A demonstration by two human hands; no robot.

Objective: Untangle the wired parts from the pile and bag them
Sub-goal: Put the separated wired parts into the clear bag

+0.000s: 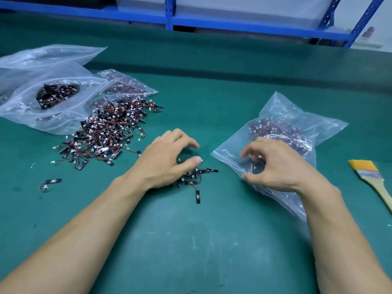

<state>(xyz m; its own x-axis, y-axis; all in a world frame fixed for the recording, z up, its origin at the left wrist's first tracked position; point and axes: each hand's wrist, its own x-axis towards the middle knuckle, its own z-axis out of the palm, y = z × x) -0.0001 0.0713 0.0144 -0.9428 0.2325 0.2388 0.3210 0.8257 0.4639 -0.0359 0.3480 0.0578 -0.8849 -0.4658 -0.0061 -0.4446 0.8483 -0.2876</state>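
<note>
black, red and white on deep green

the tabletop (191, 240) is deep teal green, scuffed with pale flecks. the pile of wired parts (106, 132) mixes black strips bearing small white marks, red and black wires and white plugs; the small cluster (195, 179) and the stray part (51, 183) show the same colours. the right bag (297, 124) is clear with a faint blue sheen, its contents a dull reddish blur; the left bags (53, 81) show black and white inside. the brush (369, 177) has yellow bristles, a silver band and a pale wooden handle. the shelf frame (233, 24) is bright blue.
</note>
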